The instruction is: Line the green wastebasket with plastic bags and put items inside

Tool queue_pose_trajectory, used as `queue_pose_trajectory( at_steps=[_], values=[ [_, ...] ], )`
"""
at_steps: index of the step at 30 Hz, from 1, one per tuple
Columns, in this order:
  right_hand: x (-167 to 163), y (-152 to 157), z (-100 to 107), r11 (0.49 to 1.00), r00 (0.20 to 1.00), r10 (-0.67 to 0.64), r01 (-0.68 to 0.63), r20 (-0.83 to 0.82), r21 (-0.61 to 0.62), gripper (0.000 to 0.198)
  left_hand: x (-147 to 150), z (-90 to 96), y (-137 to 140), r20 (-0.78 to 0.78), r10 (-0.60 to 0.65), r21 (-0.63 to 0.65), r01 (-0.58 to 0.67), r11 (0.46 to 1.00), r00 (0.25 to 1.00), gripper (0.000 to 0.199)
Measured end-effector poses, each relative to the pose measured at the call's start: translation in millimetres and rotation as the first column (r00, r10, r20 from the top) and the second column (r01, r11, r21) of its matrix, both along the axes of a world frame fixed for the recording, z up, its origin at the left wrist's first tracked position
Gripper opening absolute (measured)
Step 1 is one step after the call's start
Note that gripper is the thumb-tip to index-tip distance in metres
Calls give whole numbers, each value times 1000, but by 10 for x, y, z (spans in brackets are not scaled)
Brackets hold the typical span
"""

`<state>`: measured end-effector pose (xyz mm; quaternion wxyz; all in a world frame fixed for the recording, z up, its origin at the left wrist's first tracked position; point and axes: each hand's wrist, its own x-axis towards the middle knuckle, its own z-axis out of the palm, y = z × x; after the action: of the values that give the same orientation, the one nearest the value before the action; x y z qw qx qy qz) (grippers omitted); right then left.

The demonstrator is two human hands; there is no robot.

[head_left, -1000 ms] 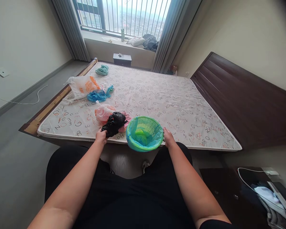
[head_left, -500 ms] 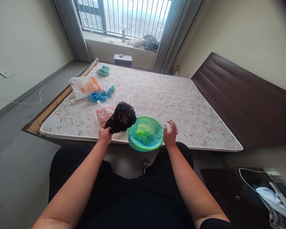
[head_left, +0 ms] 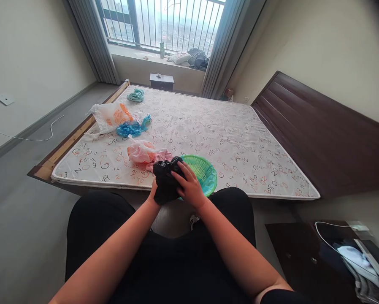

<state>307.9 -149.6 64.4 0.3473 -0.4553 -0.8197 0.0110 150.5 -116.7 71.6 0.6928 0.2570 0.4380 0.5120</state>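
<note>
A crumpled black plastic bag (head_left: 166,181) is bunched between my two hands in front of the bed's near edge. My left hand (head_left: 153,194) grips it from the left and below, its fingers mostly hidden behind the plastic. From the right, my right hand (head_left: 191,185) presses its fingers over the bag's top and side. Partly behind my right hand is a green plastic basket (head_left: 213,179) with a bluish bag lining it. Just beyond the black bag, a pink plastic bag (head_left: 142,151) lies on the mattress.
The mattress (head_left: 240,143) carries a blue plastic bag (head_left: 129,128), a white bag with orange print (head_left: 110,115) and a teal bundle (head_left: 136,95). A dark headboard (head_left: 319,109) stands on the right. A dark nightstand (head_left: 284,240) with a cable is at lower right.
My left hand has brought the black bag lower and towards me. My right hand has moved left from beside the basket onto the bag. The bag is now more compact.
</note>
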Motion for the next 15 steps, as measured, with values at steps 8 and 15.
queue_pose_trajectory(
  at_steps=[8, 15],
  values=[
    [-166, 2, -287, 985, 992, -120, 113, 48, 134, 18, 95, 92, -269, 119, 13, 216, -39, 976, 993, 60],
    [-357, -308, -283, 980, 998, 69, -65, -14, 188, 13, 105, -164, -142, -37, 52, 12, -52, 999, 998, 32]
  ],
)
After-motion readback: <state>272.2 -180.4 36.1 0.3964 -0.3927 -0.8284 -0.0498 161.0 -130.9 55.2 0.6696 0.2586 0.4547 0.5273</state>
